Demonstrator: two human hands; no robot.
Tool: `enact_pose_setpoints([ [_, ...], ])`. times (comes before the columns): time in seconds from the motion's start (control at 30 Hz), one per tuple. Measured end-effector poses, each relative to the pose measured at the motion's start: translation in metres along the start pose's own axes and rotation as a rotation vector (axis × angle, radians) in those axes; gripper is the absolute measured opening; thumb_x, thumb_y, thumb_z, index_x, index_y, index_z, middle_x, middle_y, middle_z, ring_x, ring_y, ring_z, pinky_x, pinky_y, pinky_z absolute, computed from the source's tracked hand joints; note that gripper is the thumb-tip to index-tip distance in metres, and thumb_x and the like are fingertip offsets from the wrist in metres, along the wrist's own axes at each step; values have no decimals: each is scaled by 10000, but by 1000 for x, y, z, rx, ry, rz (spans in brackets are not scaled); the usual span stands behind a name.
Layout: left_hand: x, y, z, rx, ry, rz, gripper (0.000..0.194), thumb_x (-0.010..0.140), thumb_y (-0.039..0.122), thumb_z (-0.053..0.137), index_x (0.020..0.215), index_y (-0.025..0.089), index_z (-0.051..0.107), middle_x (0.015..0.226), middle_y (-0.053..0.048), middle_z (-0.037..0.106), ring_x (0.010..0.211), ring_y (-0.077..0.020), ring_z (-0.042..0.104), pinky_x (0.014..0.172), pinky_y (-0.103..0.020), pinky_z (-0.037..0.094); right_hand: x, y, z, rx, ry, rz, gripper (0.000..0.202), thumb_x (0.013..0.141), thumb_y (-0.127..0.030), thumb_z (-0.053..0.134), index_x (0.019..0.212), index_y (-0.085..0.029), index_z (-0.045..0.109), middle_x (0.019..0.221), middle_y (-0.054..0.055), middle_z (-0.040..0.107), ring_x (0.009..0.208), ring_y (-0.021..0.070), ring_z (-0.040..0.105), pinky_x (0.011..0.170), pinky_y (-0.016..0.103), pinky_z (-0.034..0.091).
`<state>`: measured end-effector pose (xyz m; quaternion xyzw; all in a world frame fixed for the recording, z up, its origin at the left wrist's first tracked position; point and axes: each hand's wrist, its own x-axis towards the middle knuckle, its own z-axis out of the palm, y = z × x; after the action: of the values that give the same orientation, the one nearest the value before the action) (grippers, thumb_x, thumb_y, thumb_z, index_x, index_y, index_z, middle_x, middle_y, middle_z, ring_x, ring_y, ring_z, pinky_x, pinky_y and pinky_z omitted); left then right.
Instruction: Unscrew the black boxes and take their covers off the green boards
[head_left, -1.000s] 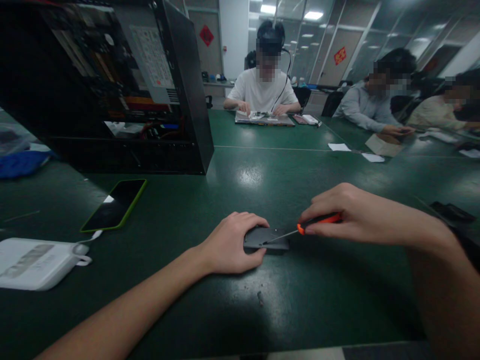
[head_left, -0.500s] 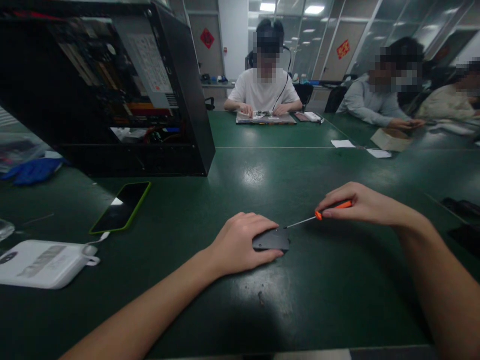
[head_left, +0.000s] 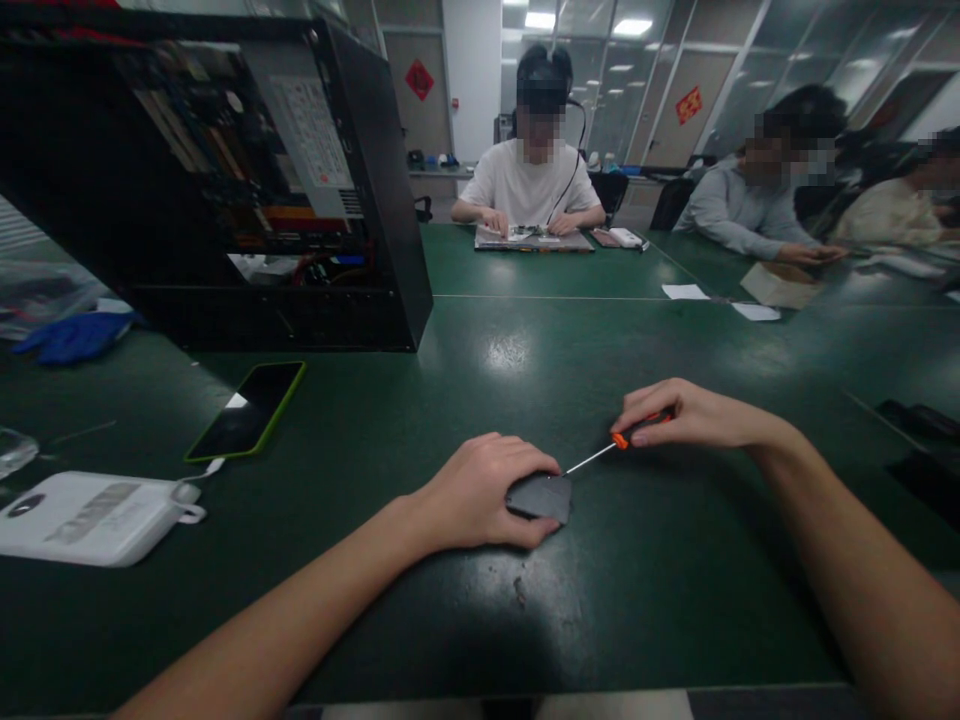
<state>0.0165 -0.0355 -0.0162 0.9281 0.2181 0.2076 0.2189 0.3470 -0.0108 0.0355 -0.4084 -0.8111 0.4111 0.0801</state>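
My left hand (head_left: 499,492) is curled around a dark grey computer mouse (head_left: 541,500), gripping its sides against the green table (head_left: 525,390). Several small marks, which look like screw holes, show near the mouse's edge. In my right hand (head_left: 675,412) is a screwdriver (head_left: 618,440) with an orange and black handle, pinched between thumb and fingers. Its thin metal shaft slants down to the left. The tip touches or nearly touches the mouse's far edge, close to my left index finger; I cannot tell which.
A black open computer case (head_left: 360,200) stands at the back left. A phone (head_left: 247,410) in a green frame is cabled to a white power bank (head_left: 97,518). Blue gloves (head_left: 79,337) lie beyond. Across the table, a person (head_left: 536,170) handles an opened flat device (head_left: 495,240).
The screwdriver in my right hand has moved left and its tip has come to the mouse's edge. The mouse, still in my left hand, has shifted and turned slightly.
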Motion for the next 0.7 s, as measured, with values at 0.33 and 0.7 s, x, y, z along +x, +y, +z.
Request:
enact_pose_setpoints([
  [0.33, -1, -4, 0, -56, -10, 104, 487, 803, 528, 850, 1145, 196, 749, 1064, -62, 790, 1022, -243, 726, 924, -362, 476, 14, 8, 8, 42, -43, -77, 405, 919, -511, 701, 1146, -193, 810, 1096, 85, 742, 1012, 200, 675, 915, 344, 501],
  [0.7, -1, -5, -1, -53, -21, 65, 513, 760, 563, 863, 1137, 232, 758, 1098, -74, 758, 1037, -257, 707, 917, -360, 488, -2, -44, 20, -354, 146, -288, 285, 996, -450, 622, 1145, -290, 804, 1023, 59, 702, 1008, 195, 590, 884, 357, 455],
])
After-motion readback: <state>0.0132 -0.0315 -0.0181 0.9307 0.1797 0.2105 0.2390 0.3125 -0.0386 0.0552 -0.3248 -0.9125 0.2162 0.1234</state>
